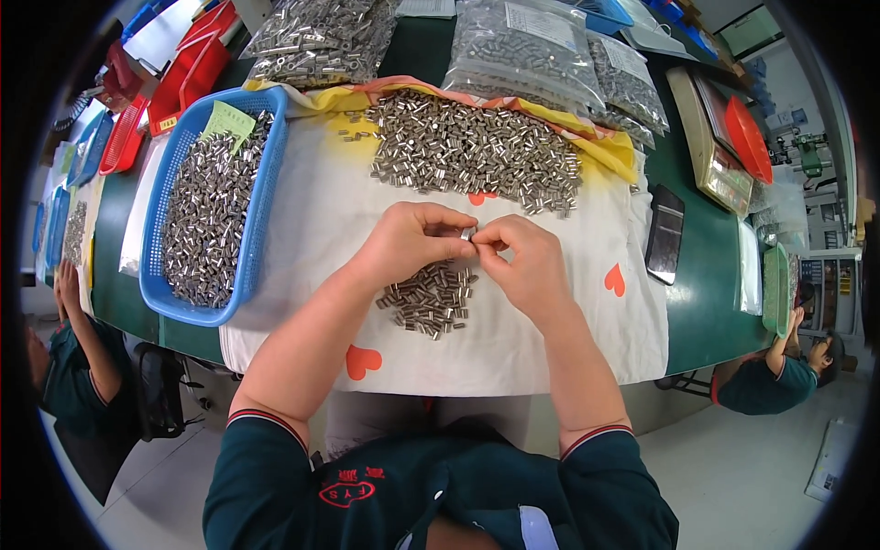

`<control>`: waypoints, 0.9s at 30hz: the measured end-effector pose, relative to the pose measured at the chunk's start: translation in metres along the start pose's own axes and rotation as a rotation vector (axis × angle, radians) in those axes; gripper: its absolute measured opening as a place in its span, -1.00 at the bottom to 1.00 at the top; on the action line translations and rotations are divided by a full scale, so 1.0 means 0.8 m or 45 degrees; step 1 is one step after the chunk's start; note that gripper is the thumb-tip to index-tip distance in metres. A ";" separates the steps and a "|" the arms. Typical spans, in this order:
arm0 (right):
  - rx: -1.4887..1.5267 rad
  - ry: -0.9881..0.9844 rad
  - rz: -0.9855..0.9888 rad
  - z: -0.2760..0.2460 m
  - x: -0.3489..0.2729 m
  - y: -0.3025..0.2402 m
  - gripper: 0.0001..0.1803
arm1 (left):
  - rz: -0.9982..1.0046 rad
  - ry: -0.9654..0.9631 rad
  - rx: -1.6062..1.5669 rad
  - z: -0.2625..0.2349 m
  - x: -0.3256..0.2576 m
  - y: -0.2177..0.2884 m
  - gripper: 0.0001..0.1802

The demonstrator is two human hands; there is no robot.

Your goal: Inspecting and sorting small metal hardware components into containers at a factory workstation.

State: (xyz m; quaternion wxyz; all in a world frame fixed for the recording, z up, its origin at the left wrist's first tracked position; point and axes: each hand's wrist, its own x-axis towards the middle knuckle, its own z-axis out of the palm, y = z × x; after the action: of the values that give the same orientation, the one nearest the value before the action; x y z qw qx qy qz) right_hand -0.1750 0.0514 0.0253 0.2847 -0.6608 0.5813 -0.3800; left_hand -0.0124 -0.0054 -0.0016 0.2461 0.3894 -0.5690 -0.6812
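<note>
My left hand (410, 243) and my right hand (524, 259) meet over the middle of a white cloth (312, 220) with red hearts. Between the fingertips of both is one small shiny metal sleeve (468, 235), pinched from either side. Just below my hands lies a small heap of the same metal sleeves (429, 301). A much larger spread of sleeves (472, 147) covers the far part of the cloth, by its yellow and orange edge. To the left, a blue plastic basket (154, 298) holds many more sleeves, with a yellow-green paper slip (228, 125) on top.
Clear bags of metal parts (522, 55) line the back of the green table (706, 312). At the right lie a dark phone (665, 234) and a scale (710, 147) with a red tray (748, 140). Red bins (188, 82) stand far left. Co-workers sit at both sides.
</note>
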 end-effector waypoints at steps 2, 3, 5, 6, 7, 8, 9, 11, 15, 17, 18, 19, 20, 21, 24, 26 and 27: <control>0.073 -0.009 0.025 -0.003 0.001 0.000 -0.93 | -0.004 -0.032 -0.049 -0.002 0.001 0.000 -0.66; 0.146 -0.015 0.051 -0.005 0.002 0.001 -0.91 | -0.007 -0.057 -0.094 -0.002 0.000 0.000 -0.66; 0.374 -0.128 0.214 -0.015 0.006 0.012 -0.88 | -0.007 -0.091 -0.138 -0.001 -0.001 0.004 -0.67; 0.604 -0.243 0.377 -0.019 0.008 0.018 -0.85 | 0.011 -0.164 -0.190 -0.002 -0.003 0.008 -0.67; 0.602 -0.236 0.380 -0.019 0.009 0.023 -0.85 | 0.026 -0.240 -0.244 -0.002 -0.004 0.010 -0.67; 0.586 -0.303 0.396 -0.020 0.010 0.027 -0.82 | 0.026 -0.249 -0.244 -0.001 -0.005 0.008 -0.67; 0.570 -0.370 0.413 -0.022 0.011 0.030 -0.80 | 0.011 -0.233 -0.189 0.000 -0.007 0.007 -0.67; 0.561 -0.212 0.397 -0.033 0.015 0.036 -0.83 | 0.000 -0.222 -0.138 0.002 -0.006 0.006 -0.67; -0.140 0.299 0.288 -0.042 0.020 0.052 -0.91 | 0.003 -0.297 0.165 0.008 -0.010 0.013 -0.68; -0.332 0.231 0.213 -0.034 0.020 0.058 -0.92 | 0.016 -0.387 0.284 0.007 -0.011 0.016 -0.68; -0.524 0.157 0.135 -0.032 0.020 0.059 -0.92 | 0.026 -0.402 0.284 0.006 -0.010 0.017 -0.68; -0.521 0.154 0.135 -0.031 0.021 0.060 -0.92 | 0.032 -0.411 0.281 0.005 -0.010 0.017 -0.68; -0.647 0.155 0.110 -0.031 0.022 0.060 -0.92 | 0.029 -0.409 0.281 0.005 -0.010 0.015 -0.68; -0.772 0.156 0.084 -0.031 0.022 0.061 -0.92 | 0.033 -0.387 0.203 0.004 -0.009 0.011 -0.68; -0.707 0.081 0.056 -0.029 0.018 0.061 -0.95 | 0.024 -0.354 0.034 0.002 -0.006 0.004 -0.69; -0.701 0.067 0.110 -0.028 0.014 0.056 -0.95 | 0.006 -0.345 -0.062 0.003 -0.005 0.003 -0.69; -0.695 0.054 0.166 -0.027 0.013 0.054 -0.96 | 0.015 -0.346 -0.042 0.002 -0.003 0.004 -0.69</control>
State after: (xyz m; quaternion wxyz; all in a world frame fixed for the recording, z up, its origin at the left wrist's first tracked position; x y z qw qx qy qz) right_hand -0.2165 0.0354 0.0035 0.1080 -0.6661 0.7093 -0.2039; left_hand -0.0127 -0.0030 0.0026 0.1771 0.2859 -0.5880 -0.7357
